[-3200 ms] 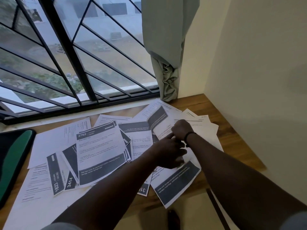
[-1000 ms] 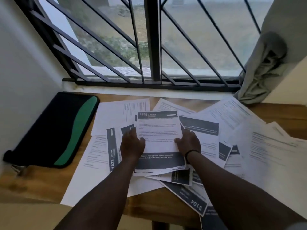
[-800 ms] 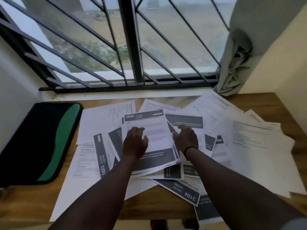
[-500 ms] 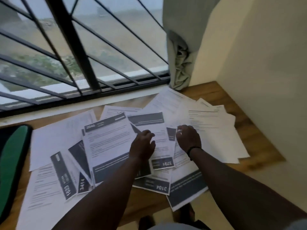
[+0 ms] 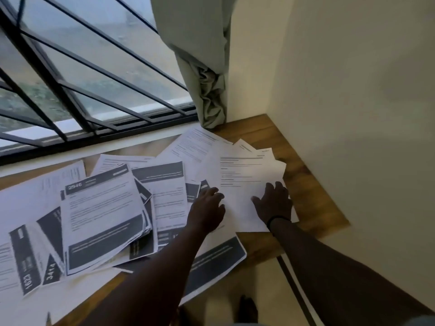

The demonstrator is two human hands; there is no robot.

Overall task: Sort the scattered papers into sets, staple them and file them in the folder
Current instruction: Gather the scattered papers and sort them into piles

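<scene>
Fingers of both hands, left [image 5: 208,209] and right [image 5: 273,203], lie spread on white sheet [image 5: 244,180].

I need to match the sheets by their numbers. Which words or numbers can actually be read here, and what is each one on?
"2946": dark header of the top sheet of the stack.
"1623": dark band of a sheet at the table's left edge, turned sideways.
"3414": dark corner of a sheet beside it, also sideways.
All body text and the other dark bands are too blurred to read.

Bare arms, black wristband [image 5: 279,218].
</scene>
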